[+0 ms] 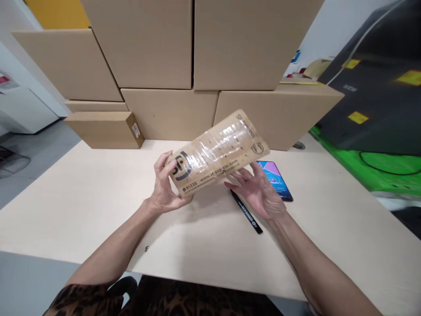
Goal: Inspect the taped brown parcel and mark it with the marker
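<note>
A small brown cardboard parcel box (219, 151) with dark printing and shiny clear tape is held tilted above the table, its right end higher. My left hand (164, 186) grips its left end, thumb below and fingers at the upper edge. Beneath the box's lower right edge is my right hand (258, 191), palm turned up and fingers apart; whether its fingertips touch the box I cannot tell. A black marker pen (246, 213) lies on the table beside my right hand. Partly behind that hand lies a phone (278, 180) with a lit screen.
Large cardboard boxes (171, 114) are stacked along the back of the pale table (82, 197). A smaller closed carton (107, 131) stands at the back left. At the right is a dark machine (371, 101) above a green surface (378, 166). A small dark object (147, 248) lies near the front edge.
</note>
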A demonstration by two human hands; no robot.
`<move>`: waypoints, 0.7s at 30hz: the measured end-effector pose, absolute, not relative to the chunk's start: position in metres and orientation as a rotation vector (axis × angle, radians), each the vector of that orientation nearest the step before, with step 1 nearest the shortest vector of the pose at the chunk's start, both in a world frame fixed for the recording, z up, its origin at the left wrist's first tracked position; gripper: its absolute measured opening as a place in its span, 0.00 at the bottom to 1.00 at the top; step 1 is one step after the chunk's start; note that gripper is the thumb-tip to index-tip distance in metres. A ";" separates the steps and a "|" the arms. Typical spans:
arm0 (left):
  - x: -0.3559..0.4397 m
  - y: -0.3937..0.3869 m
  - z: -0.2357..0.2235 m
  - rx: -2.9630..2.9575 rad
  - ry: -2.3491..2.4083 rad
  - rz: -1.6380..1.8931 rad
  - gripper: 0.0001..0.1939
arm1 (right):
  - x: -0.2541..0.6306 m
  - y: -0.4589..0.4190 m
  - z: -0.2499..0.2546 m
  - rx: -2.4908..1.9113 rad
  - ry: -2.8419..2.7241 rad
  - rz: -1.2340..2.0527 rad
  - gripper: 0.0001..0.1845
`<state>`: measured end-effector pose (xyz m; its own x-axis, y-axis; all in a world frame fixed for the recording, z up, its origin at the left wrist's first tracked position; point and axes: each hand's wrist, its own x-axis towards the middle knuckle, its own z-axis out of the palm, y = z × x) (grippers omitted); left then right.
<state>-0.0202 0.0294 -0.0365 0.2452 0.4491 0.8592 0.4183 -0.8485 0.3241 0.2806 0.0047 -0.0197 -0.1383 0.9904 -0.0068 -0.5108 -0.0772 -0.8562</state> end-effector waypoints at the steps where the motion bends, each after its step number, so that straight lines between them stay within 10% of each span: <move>1: -0.021 0.031 -0.036 2.540 0.806 1.691 0.66 | 0.280 0.004 -0.017 -0.756 -0.859 1.540 0.40; 12: -0.027 0.019 -0.048 2.727 0.639 1.319 0.35 | 0.311 0.016 0.003 -0.959 -0.687 1.526 0.28; 21: -0.020 0.017 -0.041 3.019 0.565 1.410 0.35 | 0.332 0.017 0.007 -1.062 -0.782 1.558 0.26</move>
<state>-0.0203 0.0167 -0.0409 0.6018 0.1960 0.7742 0.3928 -0.9167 -0.0732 0.3321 0.0171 0.0070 -0.0594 0.9700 -0.2355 -0.3909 -0.2397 -0.8887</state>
